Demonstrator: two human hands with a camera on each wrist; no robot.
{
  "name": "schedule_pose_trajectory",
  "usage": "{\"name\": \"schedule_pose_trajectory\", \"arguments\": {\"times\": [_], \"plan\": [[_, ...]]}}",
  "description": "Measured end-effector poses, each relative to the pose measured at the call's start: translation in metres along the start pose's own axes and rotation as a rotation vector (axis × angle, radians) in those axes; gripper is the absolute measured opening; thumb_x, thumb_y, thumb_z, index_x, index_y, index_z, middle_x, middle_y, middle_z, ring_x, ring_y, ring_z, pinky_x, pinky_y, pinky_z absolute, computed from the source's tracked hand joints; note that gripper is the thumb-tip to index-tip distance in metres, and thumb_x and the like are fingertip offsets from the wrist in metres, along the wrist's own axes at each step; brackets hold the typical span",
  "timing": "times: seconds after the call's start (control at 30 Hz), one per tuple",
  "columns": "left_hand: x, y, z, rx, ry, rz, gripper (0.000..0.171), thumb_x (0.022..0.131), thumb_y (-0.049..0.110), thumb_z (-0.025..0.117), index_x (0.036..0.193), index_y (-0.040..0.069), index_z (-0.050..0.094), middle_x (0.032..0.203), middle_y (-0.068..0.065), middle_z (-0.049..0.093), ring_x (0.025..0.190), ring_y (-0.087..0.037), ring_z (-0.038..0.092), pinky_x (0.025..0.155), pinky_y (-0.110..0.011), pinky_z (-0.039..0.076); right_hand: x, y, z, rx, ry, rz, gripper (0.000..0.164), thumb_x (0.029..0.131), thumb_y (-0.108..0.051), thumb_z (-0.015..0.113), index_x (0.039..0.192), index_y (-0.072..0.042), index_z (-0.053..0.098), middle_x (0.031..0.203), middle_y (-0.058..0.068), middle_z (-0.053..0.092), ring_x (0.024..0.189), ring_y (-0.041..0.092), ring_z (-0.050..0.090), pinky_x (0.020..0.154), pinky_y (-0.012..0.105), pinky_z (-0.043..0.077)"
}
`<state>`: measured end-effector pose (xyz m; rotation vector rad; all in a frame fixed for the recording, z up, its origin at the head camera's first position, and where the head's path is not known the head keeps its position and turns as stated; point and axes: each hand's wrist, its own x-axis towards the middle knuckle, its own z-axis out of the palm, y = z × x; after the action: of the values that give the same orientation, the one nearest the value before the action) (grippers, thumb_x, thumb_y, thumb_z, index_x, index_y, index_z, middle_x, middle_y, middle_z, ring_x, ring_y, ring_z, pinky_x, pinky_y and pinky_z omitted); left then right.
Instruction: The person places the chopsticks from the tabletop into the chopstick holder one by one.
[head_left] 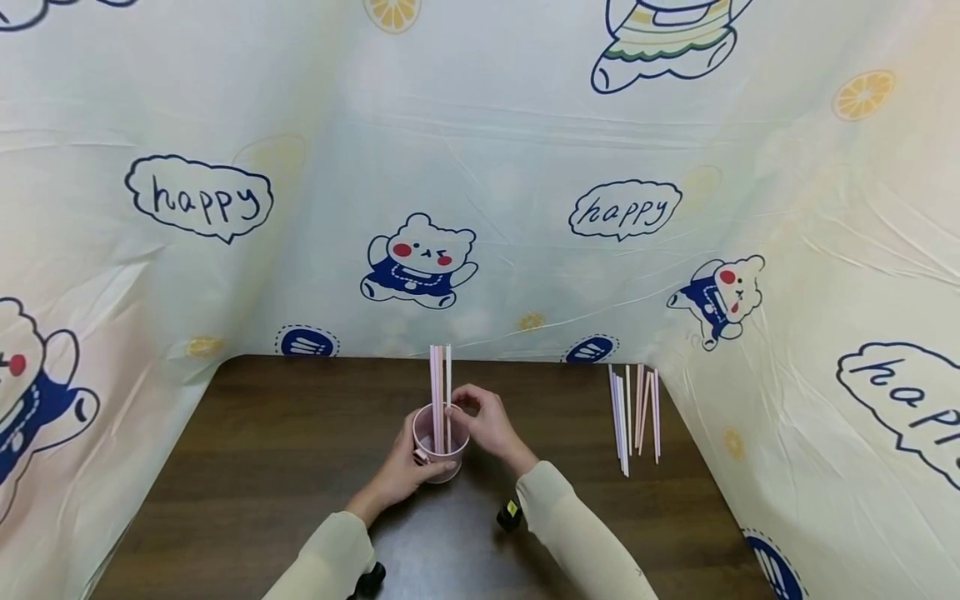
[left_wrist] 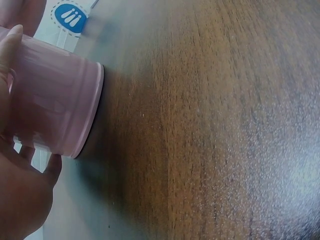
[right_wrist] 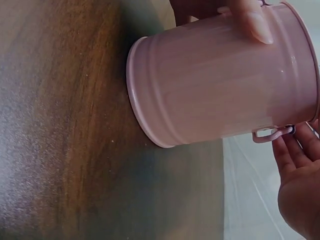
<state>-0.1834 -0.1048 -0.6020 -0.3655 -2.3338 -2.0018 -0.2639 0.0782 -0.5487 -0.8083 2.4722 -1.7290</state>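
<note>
Gripping the pink metal pail (right_wrist: pixel 215 85) from its left side with the left hand (head_left: pixel 400 471), laying the thumb across the near wall and steadying it upright on the brown wooden table (head_left: pixel 262 467). Holding the right hand (head_left: pixel 491 425), with bent fingers, at the pail's right rim, seemingly pinching the rightmost white straw (head_left: pixel 448 379) there in a narrow grasp. Having other pastel drinking straws (head_left: pixel 436 383) standing inside the pail, just left of that one, rising well above the rim. Turning chiefly, in judgement, on the pinched straw's long axis: running nearly vertical, pointing down into the pail's mouth, and lying nearer the right fingertips than the left hand. Showing more loose straws (head_left: pixel 620 425) lying well apart to the pail's right, on the right hand's side, with long axes running roughly front to back.
</note>
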Motion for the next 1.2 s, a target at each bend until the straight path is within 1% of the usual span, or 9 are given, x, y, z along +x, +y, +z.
{"name": "schedule_pose_trajectory", "arguments": {"times": [0.1,0.27,0.37,0.5,0.6,0.7,0.83,0.93,1.2], "plan": [[0.0,-0.001,0.0,-0.001,-0.002,0.009,0.102,0.077,0.014,0.092,0.156,0.016,0.027,0.148,-0.016,0.046,0.132,-0.035,0.048,0.107,-0.056,0.04,-0.001,0.004,0.0,-0.001,0.018,0.008,0.013,0.091,-0.002,0.076,0.102,0.001,0.069,0.098,0.017,0.071,0.093,0.032,0.067,0.091,0.052,0.055],[0.001,-0.002,-0.002,-0.003,0.011,0.023,0.103,0.076,0.012,0.093,0.156,0.017,0.028,0.147,-0.016,0.048,0.13,-0.033,0.05,0.106,-0.058,0.04,0.002,0.001,-0.002,-0.033,0.004,0.015,0.013,0.091,-0.005,0.077,0.101,-0.004,0.07,0.097,0.01,0.072,0.091,0.021,0.068,0.09,0.041,0.056],[0.001,-0.002,-0.001,-0.005,0.012,0.022,0.103,0.075,0.012,0.093,0.155,0.016,0.028,0.147,-0.016,0.048,0.13,-0.032,0.05,0.107,-0.059,0.039,0.003,-0.001,-0.004,-0.053,-0.016,0.01,0.015,0.091,-0.004,0.077,0.104,-0.004,0.071,0.099,0.01,0.072,0.092,0.02,0.069,0.09,0.039,0.056],[-0.001,-0.003,0.0,-0.005,0.003,0.012,0.103,0.075,0.012,0.093,0.155,0.015,0.028,0.148,-0.016,0.047,0.132,-0.033,0.049,0.108,-0.057,0.038,0.002,-0.004,-0.009,-0.07,-0.037,-0.003,0.018,0.092,-0.004,0.075,0.108,0.001,0.07,0.101,0.013,0.072,0.093,0.025,0.07,0.089,0.042,0.057],[-0.001,-0.002,0.001,-0.011,0.005,0.017,0.103,0.075,0.012,0.093,0.155,0.013,0.027,0.147,-0.017,0.048,0.132,-0.034,0.048,0.109,-0.058,0.038,0.002,-0.009,-0.017,-0.091,-0.039,-0.035,0.019,0.094,-0.006,0.073,0.111,0.002,0.069,0.103,0.014,0.072,0.093,0.026,0.07,0.088,0.043,0.057],[0.0,-0.001,0.001,-0.006,0.01,0.028,0.103,0.075,0.011,0.093,0.155,0.013,0.028,0.145,-0.017,0.049,0.13,-0.033,0.049,0.108,-0.058,0.038,0.006,-0.014,-0.028,-0.135,-0.027,-0.076,0.017,0.096,-0.007,0.071,0.112,-0.001,0.069,0.104,0.011,0.072,0.093,0.024,0.069,0.087,0.041,0.057],[0.0,0.001,0.001,-0.003,0.018,0.037,0.103,0.075,0.01,0.093,0.155,0.014,0.028,0.142,-0.017,0.051,0.128,-0.033,0.05,0.107,-0.057,0.039,0.011,-0.016,-0.047,-0.239,-0.015,-0.104,0.017,0.097,-0.009,0.069,0.114,-0.005,0.069,0.106,0.009,0.07,0.095,0.021,0.068,0.086,0.041,0.057],[0.0,0.001,0.001,-0.003,0.027,0.046,0.103,0.074,0.01,0.093,0.155,0.013,0.03,0.141,-0.017,0.052,0.127,-0.035,0.051,0.106,-0.054,0.041,0.014,-0.013,-0.061,-0.349,-0.011,-0.093,0.022,0.097,-0.012,0.07,0.118,-0.006,0.067,0.11,0.009,0.068,0.099,0.021,0.066,0.088,0.043,0.056],[0.0,-0.001,0.002,-0.002,0.029,0.057,0.101,0.074,0.011,0.094,0.153,0.015,0.032,0.139,-0.017,0.054,0.125,-0.034,0.052,0.106,-0.051,0.042,0.014,0.001,-0.1,-0.648,0.01,0.053,0.031,0.098,-0.021,0.07,0.126,-0.008,0.066,0.127,0.011,0.063,0.118,0.028,0.059,0.1,0.047,0.049]]}}
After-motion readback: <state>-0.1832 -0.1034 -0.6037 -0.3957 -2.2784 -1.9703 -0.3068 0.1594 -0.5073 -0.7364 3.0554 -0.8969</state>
